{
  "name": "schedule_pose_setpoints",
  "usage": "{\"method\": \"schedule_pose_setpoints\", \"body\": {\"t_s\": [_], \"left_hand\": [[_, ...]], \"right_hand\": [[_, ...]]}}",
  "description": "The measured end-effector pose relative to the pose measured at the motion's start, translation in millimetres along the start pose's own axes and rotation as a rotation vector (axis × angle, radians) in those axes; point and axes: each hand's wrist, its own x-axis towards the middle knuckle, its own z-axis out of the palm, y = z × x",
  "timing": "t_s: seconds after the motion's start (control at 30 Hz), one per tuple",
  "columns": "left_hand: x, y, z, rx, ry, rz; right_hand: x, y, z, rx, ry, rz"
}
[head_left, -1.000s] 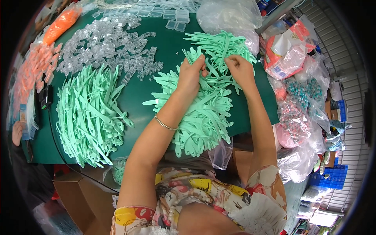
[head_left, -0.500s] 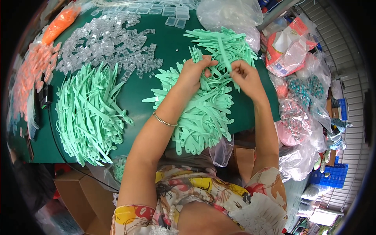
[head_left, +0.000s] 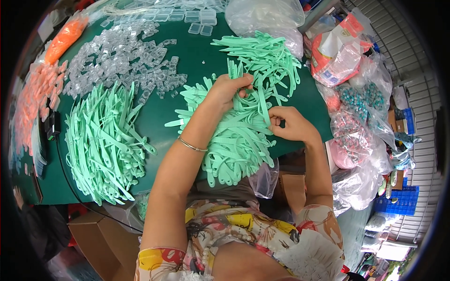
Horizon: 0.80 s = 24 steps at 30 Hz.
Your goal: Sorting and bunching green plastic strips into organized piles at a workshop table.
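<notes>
My left hand [head_left: 228, 91] is closed around a small bundle of mint-green straps [head_left: 235, 69], whose ends stick up past the thumb. To its right, my right hand [head_left: 293, 124] pinches the lower end of a single green strap [head_left: 263, 104]. Beneath both hands spreads a heap of the same notched plastic straps [head_left: 239, 147], some with holes near their ends. Another pile of green straps [head_left: 269, 54] lies beyond the hands. The fingers of the left hand partly cover the bundle.
A third pile of green straps [head_left: 105, 140] lies on the dark green table [head_left: 159, 126] at left. Behind it are clear plastic pieces [head_left: 122, 58] and orange pieces [head_left: 44, 86]. Filled plastic bags [head_left: 354, 122] line the right side. A cardboard box [head_left: 101, 241] stands below the table's left.
My right hand has come down toward me, drawing a strap end with it from the far pile. The left hand still grips its bundle. The view has shifted slightly.
</notes>
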Motion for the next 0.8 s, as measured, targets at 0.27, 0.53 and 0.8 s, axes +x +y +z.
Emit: {"method": "schedule_pose_setpoints", "body": {"t_s": [0.27, 0.53, 0.8], "left_hand": [[1.1, -4.9, 0.4, 0.001, 0.023, 0.027], [-3.5, -6.9, 8.4, 0.163, 0.01, 0.165], [-12.4, -0.2, 8.0, 0.24, 0.001, 0.244]], "right_hand": [[56.4, 30.0, -4.4, 0.109, 0.248, 0.29], [50.6, 18.0, 26.8, 0.194, 0.566, 0.103], [32.1, 63.8, -15.9, -0.792, 0.733, -0.032]]}}
